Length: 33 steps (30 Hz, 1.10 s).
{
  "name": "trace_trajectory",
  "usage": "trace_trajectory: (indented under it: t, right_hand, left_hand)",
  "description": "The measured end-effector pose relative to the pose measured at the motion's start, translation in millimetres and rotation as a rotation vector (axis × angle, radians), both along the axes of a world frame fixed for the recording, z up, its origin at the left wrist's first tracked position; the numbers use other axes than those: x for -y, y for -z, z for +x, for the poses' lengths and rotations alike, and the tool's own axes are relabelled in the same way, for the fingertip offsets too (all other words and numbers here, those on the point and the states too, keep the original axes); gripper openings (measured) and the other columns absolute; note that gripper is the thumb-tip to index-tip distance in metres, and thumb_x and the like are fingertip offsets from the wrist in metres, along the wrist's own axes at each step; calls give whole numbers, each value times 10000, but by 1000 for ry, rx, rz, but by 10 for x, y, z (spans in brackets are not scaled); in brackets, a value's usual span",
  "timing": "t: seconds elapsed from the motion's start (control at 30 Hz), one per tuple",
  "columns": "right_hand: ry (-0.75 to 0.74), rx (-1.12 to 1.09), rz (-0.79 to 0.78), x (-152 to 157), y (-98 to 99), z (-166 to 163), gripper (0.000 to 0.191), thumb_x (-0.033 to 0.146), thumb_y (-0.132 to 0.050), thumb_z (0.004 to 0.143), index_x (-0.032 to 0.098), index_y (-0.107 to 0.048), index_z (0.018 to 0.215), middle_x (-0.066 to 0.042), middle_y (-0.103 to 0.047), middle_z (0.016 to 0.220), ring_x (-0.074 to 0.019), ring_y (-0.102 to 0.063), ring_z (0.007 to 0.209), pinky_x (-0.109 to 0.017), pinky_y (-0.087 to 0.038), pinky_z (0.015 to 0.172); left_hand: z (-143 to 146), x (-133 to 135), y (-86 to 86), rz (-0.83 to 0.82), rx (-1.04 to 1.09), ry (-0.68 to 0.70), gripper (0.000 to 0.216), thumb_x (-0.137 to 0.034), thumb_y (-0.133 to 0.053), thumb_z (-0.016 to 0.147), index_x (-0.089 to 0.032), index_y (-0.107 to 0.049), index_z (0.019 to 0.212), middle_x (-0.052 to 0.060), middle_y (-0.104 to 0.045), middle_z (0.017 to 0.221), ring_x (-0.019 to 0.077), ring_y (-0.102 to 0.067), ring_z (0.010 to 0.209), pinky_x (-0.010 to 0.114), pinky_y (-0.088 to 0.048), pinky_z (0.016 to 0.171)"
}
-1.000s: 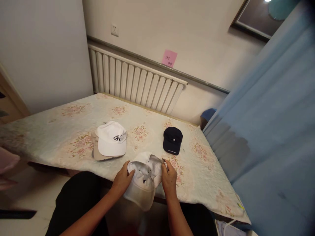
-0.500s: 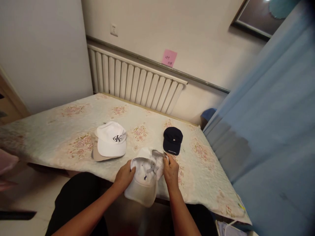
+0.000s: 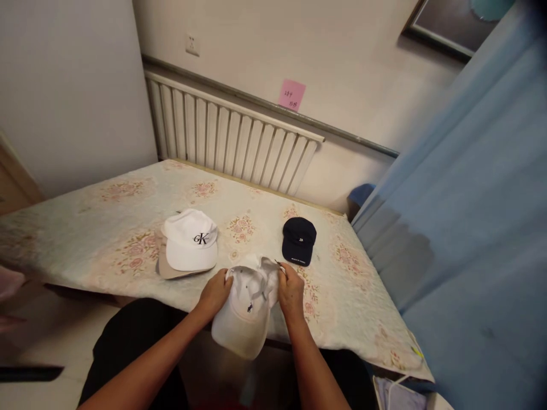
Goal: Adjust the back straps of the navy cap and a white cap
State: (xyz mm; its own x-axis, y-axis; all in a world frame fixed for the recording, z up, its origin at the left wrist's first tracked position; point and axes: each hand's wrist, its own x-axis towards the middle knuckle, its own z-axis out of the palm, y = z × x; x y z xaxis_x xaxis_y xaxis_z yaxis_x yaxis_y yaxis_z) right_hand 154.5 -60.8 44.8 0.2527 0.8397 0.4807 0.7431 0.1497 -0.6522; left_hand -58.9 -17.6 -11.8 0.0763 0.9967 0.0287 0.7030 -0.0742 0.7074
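Note:
Both my hands hold a cream-white cap with a small dark emblem (image 3: 245, 310) over the near edge of the table. My left hand (image 3: 215, 294) grips the left side of its crown, fingers curled round the fabric. On the right side my right hand (image 3: 291, 291) pinches the crown near its back strap. The cap's brim points toward me and hangs past the table edge.
A white cap with black letters (image 3: 191, 246) lies on a beige cap (image 3: 163, 266) at the left. A dark navy cap (image 3: 298, 241) lies to the right. The table has a floral cloth (image 3: 106, 222). A radiator (image 3: 231, 136) stands behind, a blue curtain (image 3: 470, 216) at the right.
The cap has turned slightly and its crown is drawn together between my hands. Both hands shifted a little up and left in the view.

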Motion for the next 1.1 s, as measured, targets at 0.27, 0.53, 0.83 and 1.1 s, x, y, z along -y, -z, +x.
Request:
trace_trajectory:
  t: [0.27, 0.53, 0.83, 1.1]
  right_hand:
    - [-8, 8, -14, 22, 14, -37, 345, 209, -387, 854, 169, -665, 1054, -92, -697, 1032, -211, -628, 961, -334, -452, 877]
    - [-45, 42, -4, 112, 7, -158, 343, 162, -385, 859, 173, -649, 1077, -87, -681, 1045, -193, -608, 996, -310, -441, 897]
    - [-104, 121, 35, 142, 94, -172, 342, 98, -416, 837, 186, -634, 1085, -80, -666, 1043, -184, -598, 994, -304, -456, 886]
    - [-106, 182, 71, 194, 139, -117, 372, 68, -392, 843, 186, -614, 1116, -91, -647, 1059, -185, -582, 1014, -303, -462, 884]
  left_hand:
    - [252, 414, -248, 376, 48, 34, 290, -298, -378, 888, -153, -541, 1080, 118, -584, 1034, 237, -528, 1029, 359, -402, 938]
    - [711, 339, -111, 57, 250, 191, 158, -284, -508, 783, -163, -570, 864, 76, -591, 871, 225, -557, 860, 361, -414, 828]
    - [891, 159, -53, -45, 507, 191, 152, -318, -521, 784, -186, -555, 718, 44, -579, 739, 204, -547, 772, 337, -402, 769]
    - [683, 287, -388, -290, 1034, 239, 392, -545, -429, 834, -167, -519, 790, -1, -543, 665, 112, -497, 546, 242, -402, 537]
